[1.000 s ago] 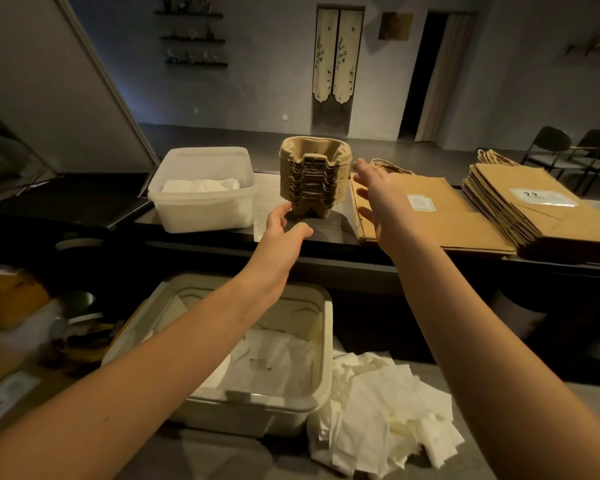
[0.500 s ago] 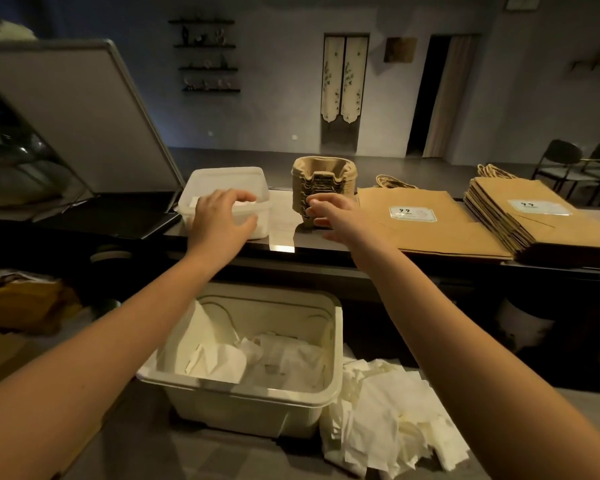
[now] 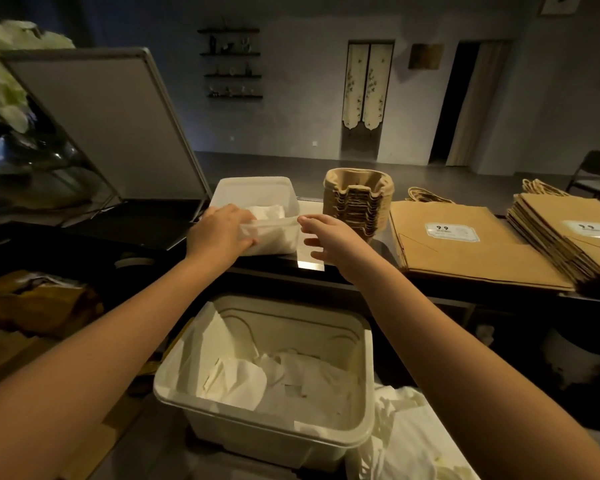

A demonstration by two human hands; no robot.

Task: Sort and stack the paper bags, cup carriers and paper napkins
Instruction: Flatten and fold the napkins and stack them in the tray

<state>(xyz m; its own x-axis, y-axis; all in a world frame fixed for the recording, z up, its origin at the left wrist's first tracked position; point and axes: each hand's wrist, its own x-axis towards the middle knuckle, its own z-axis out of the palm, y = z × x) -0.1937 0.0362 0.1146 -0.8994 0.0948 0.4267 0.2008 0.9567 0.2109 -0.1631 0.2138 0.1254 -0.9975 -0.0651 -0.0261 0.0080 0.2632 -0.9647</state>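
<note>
- Paper napkins (image 3: 267,211), head view: a folded white wad lies in the small tub (image 3: 257,188) on the bench (image 3: 310,265), just beyond the knuckles of the left hand.
- Left hand (image 3: 219,233): the fingers are curled over the small tub's near left corner and grip its wall.
- Right hand (image 3: 329,242): the fingers are straight and spread, and hold nothing. The fingertips (image 3: 303,220) lie just beside the small tub's right wall; whether they touch it cannot be told.
- Cup carriers (image 3: 357,202): one nested, upright stack stands just beyond the right hand.
- Paper bags (image 3: 465,244): these lie flat to the right of the right hand. A thicker pile of bags (image 3: 568,230) lies further right, with its handles pointing away.
- Large tub (image 3: 369,358): it sits below and between the two forearms and holds crumpled napkins (image 3: 291,379). Loose napkins (image 3: 416,441) are heaped beside it, under the right forearm.
</note>
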